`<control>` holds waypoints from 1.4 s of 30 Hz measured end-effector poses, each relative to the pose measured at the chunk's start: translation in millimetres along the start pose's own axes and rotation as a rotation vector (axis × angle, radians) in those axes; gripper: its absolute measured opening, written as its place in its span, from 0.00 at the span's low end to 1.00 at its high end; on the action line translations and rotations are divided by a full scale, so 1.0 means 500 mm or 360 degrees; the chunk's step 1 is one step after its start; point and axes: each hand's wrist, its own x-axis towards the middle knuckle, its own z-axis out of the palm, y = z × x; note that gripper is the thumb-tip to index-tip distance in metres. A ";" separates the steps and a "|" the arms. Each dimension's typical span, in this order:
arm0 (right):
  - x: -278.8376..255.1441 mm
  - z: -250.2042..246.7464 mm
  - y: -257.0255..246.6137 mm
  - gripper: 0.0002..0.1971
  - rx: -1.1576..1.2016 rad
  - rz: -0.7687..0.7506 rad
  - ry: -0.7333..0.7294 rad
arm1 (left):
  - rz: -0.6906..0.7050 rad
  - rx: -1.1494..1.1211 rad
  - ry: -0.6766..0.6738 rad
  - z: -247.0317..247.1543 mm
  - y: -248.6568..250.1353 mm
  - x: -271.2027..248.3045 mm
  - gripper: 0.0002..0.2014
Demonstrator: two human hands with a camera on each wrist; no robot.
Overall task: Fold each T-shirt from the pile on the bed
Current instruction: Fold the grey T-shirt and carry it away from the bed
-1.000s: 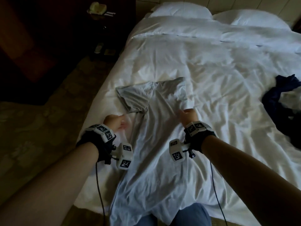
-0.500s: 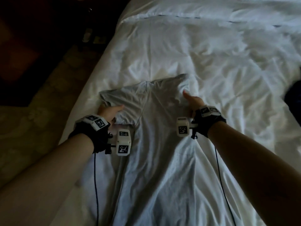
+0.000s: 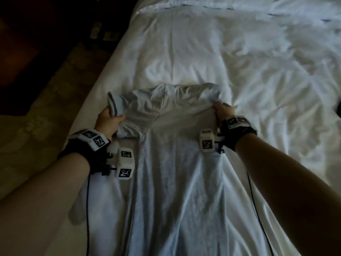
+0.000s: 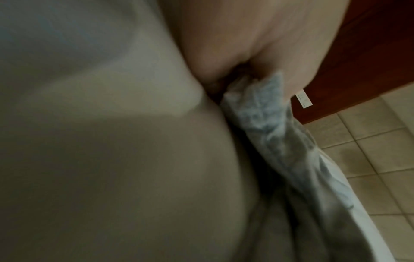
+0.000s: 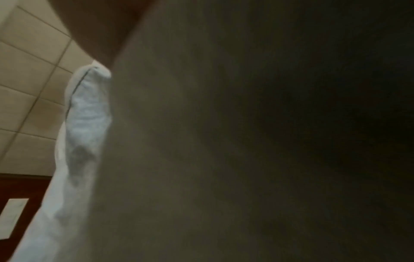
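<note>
A pale grey T-shirt lies lengthwise on the white bed, collar end far from me, hem running off the near edge. My left hand grips the left sleeve, which bunches up above my fist. My right hand pinches the right shoulder edge, and the cloth is pulled taut between both hands. In the left wrist view the grey fabric is squeezed between my fingers. The right wrist view shows cloth held under my palm, the rest dark and blurred.
The bed's left edge drops to a dim patterned floor. Dark furniture stands at the far left, with small objects on the floor beside it. A dark garment barely shows at the right border.
Both hands have gone from lying beside the shirt's upper part to gripping it, left on the sleeve, right on the shoulder. The shoulders now bunch up. The head view has dropped closer.
</note>
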 end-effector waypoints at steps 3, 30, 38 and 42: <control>0.004 0.013 -0.028 0.27 -0.0032 0.0138 -0.0246 | -0.0175 -0.0166 -0.0071 -0.003 0.004 0.022 0.21; -0.058 0.092 0.007 0.35 -0.1619 -0.0551 -0.0452 | 0.0105 0.0222 0.0202 0.000 0.007 -0.008 0.24; -0.021 0.054 0.029 0.44 -0.0701 -0.0484 -0.0369 | 0.0524 0.0830 0.0276 0.070 0.112 -0.062 0.17; -0.074 0.013 0.007 0.26 -0.0464 -0.0387 -0.0427 | 0.0718 0.0956 -0.0149 0.139 0.132 -0.120 0.23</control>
